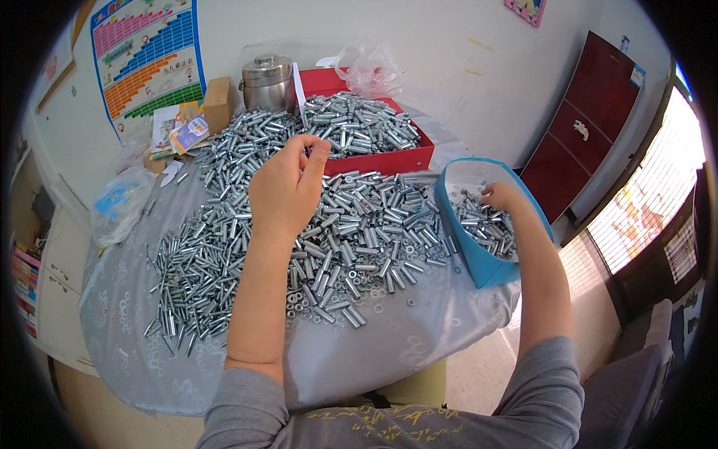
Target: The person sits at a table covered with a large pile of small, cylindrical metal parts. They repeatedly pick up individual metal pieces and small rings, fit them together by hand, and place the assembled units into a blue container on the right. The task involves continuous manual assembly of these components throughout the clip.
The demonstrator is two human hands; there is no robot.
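Note:
My left hand is raised over the middle of a heap of silvery metal sleeves, its thumb and fingers closed together. Whatever they pinch, if anything, is hidden or too small to name. Over at the right, my right hand reaches into a blue fabric bin with a white lining. Its fingers are curled closed just above the metal bolts in there, and I cannot make out what is in them. Thin bolts form the heap's left side, and small washers lie scattered along its front.
Behind the heap, a red box brims with more metal parts. A steel pot, a cardboard box and a clear plastic bag stand at the back. Another plastic bag lies left on the silver-grey tablecloth.

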